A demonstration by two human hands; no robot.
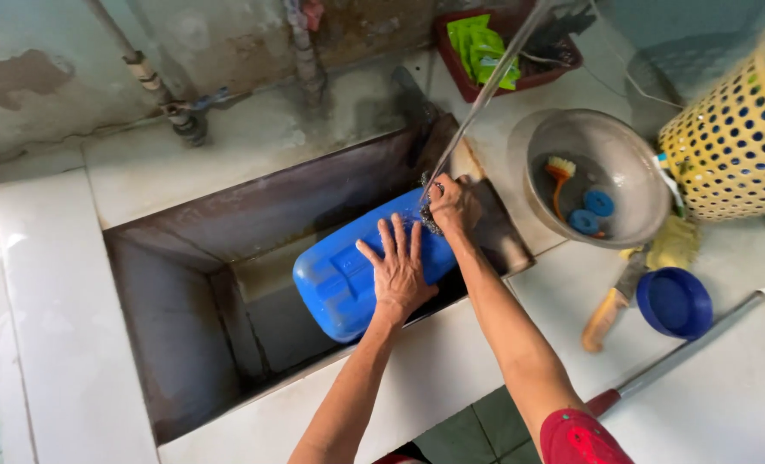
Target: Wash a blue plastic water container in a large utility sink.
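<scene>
A blue plastic jerrycan [339, 271] lies on its side across the near right corner of a deep concrete sink [193, 283]. My left hand [397, 271] rests flat on the can's upper face, fingers spread. My right hand [454, 204] is closed on a dark steel-wool scrubber [429, 215] at the can's far end. A thin stream of water [477, 103] falls onto that hand and the scrubber.
On the counter to the right stand a metal bowl [623, 150] holding a small brush and blue caps, a yellow perforated basket [735, 142], a blue lid [675, 301] and a knife with an orange handle [610, 309]. A red tray with green packets [486, 47] sits at the back.
</scene>
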